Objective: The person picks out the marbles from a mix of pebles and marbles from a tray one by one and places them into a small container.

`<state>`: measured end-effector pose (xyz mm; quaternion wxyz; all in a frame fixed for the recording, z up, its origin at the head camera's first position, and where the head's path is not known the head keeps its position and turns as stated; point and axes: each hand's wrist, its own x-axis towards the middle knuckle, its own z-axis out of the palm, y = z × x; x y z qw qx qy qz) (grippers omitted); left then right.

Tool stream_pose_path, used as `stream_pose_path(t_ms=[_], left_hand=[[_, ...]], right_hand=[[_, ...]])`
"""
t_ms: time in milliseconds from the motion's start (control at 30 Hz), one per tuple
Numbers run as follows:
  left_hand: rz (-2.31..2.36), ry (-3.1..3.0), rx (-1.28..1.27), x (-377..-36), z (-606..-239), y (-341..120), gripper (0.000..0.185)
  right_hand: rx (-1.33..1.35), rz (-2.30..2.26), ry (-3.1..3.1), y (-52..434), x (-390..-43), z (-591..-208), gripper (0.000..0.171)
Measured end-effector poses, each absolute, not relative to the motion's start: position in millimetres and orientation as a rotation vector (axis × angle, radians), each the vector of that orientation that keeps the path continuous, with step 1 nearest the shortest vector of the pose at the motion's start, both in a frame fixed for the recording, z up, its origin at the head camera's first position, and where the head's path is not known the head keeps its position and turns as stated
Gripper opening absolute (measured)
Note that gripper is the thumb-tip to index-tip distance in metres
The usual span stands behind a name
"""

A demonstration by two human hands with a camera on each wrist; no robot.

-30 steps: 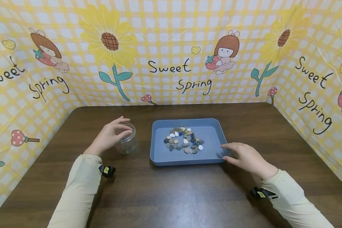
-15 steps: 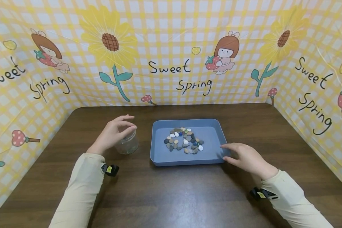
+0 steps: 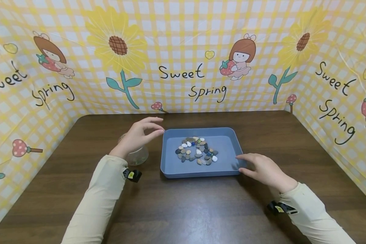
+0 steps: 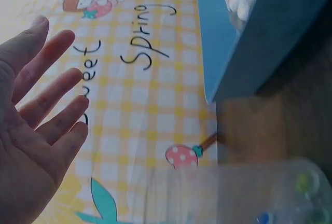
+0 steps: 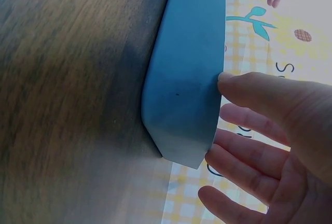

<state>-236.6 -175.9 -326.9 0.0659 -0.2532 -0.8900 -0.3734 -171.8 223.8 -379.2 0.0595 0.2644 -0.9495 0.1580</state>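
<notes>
My left hand [image 3: 138,137] hovers between a clear glass jar [image 3: 138,156] and a blue tray [image 3: 227,145], its fingers extended and spread. In the left wrist view its palm [image 4: 31,141] holds nothing. The jar stands upright left of the tray, partly hidden behind the hand and wrist; green and blue marbles [image 4: 306,183] show inside it. My right hand [image 3: 266,170] is at the tray's right end. In the right wrist view its thumb [image 5: 244,86] touches the rim, and the relaxed fingers lie along the other side.
Grey, tan and white pebbles [image 3: 199,151] lie in a looped arrangement in the tray, with a few blue and green marbles among them. A yellow checked cloth [image 3: 183,44] surrounds the brown wooden table [image 3: 183,210] at the back and sides.
My left hand has moved right from over the jar's mouth toward the tray's left back corner, its fingers extending. The right hand, tray and pebbles have stayed in place.
</notes>
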Motion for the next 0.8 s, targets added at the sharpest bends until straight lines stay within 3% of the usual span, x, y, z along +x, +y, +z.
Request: stream_pose_path(t_ms=[800], left_hand=[[-1.282,-2.684,-0.867,-264,-332,-116,0.021]], right_hand=[[0.806,0.482,-2.872,224,-173,-380,0.039]])
